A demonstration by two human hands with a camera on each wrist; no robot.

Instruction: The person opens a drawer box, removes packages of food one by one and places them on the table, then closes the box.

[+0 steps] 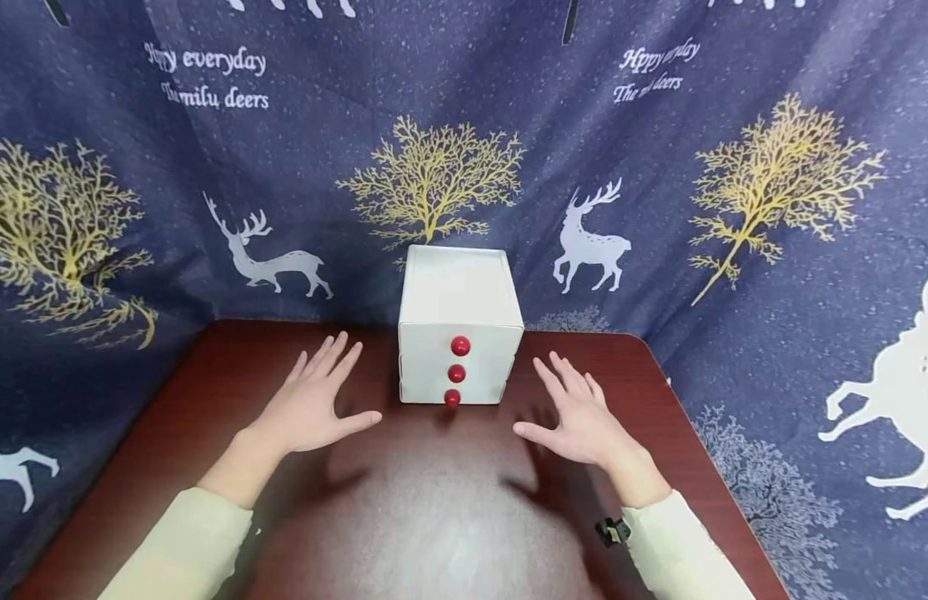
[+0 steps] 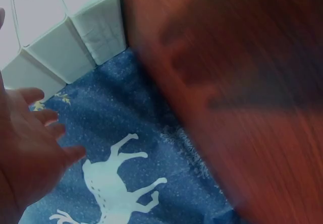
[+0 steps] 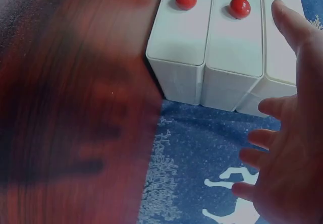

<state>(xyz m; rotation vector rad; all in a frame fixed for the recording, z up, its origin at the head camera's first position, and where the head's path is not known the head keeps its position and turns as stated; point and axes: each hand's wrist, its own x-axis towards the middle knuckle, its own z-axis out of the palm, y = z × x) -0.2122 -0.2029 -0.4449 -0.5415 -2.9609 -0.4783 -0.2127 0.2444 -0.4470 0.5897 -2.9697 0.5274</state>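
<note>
A small white drawer box (image 1: 460, 287) stands at the back of the table, its front showing three drawers with round red knobs (image 1: 460, 346). To its left, my left hand (image 1: 313, 408) hovers over the table with fingers spread and nothing in it. On the other side, my right hand (image 1: 579, 417) is held the same way, thumb toward the box. Both hands are apart from the box. The right wrist view shows the drawer fronts (image 3: 234, 42) beside my right hand (image 3: 295, 148). In the left wrist view, my left hand (image 2: 35, 148) appears near the box's side (image 2: 98, 27).
The dark red-brown wooden table (image 1: 433, 517) carries shadows of both hands. Behind and around it hangs a blue cloth (image 1: 464, 75) printed with white deer and golden trees. A small black object (image 1: 612, 531) sits at the right sleeve cuff.
</note>
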